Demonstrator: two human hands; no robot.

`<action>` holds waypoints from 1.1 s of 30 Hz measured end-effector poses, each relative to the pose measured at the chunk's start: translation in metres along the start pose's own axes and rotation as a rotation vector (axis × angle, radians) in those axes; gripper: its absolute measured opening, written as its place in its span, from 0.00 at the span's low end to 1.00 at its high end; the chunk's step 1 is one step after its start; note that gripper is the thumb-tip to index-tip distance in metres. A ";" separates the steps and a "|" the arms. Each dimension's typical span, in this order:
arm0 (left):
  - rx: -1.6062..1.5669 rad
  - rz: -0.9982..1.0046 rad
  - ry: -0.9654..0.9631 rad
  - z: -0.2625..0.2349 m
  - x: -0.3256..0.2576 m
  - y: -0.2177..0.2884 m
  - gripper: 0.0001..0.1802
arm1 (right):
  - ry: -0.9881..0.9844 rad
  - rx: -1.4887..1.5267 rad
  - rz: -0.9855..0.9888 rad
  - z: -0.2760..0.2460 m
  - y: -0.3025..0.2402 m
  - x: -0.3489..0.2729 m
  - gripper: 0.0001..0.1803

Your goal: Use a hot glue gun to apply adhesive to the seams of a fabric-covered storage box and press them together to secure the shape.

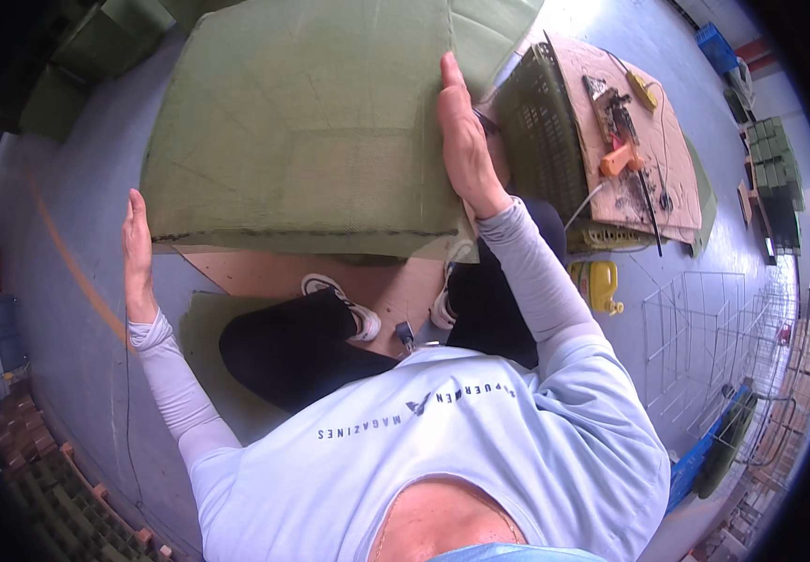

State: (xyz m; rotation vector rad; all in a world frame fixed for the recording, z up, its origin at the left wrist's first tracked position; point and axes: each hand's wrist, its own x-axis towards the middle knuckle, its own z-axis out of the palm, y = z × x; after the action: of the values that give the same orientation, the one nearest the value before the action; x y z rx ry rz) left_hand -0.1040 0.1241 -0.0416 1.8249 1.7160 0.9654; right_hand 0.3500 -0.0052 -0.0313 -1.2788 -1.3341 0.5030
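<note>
A large green fabric-covered box fills the upper middle of the head view, with a dark seam along its near lower edge. My left hand is upright at the box's near left side, fingers straight and together; whether the palm touches it I cannot tell. Along the right side lies my right hand, flat against the edge with its fingers stretched out. Neither hand has its fingers wrapped round anything. The underside of the box is hidden.
At the right, a dark green plastic crate carries a cardboard sheet with an orange-handled glue gun and cords. Near it are a yellow jug and a wire rack. Cardboard lies between my feet.
</note>
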 end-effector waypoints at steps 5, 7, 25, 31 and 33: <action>-0.351 -0.155 -0.166 0.008 0.012 -0.004 0.45 | 0.068 0.206 0.043 -0.002 0.005 0.005 0.41; -0.423 -0.186 -0.198 0.000 -0.003 -0.002 0.43 | 0.054 0.255 0.053 0.004 0.004 0.006 0.41; 0.022 -0.095 0.100 0.019 0.014 -0.011 0.46 | -0.168 0.057 0.056 0.013 0.039 0.052 0.42; 0.356 -0.125 0.113 0.016 0.004 0.016 0.48 | -0.172 0.577 0.524 -0.003 0.027 0.046 0.45; 0.549 -0.129 0.165 0.021 0.000 0.033 0.49 | -0.025 0.558 0.524 -0.020 0.044 0.047 0.46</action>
State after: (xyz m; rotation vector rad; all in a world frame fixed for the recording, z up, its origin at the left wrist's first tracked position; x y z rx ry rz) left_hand -0.0665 0.1224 -0.0306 1.9586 2.3458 0.6436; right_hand 0.3969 0.0418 -0.0448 -1.1328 -0.7752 1.1681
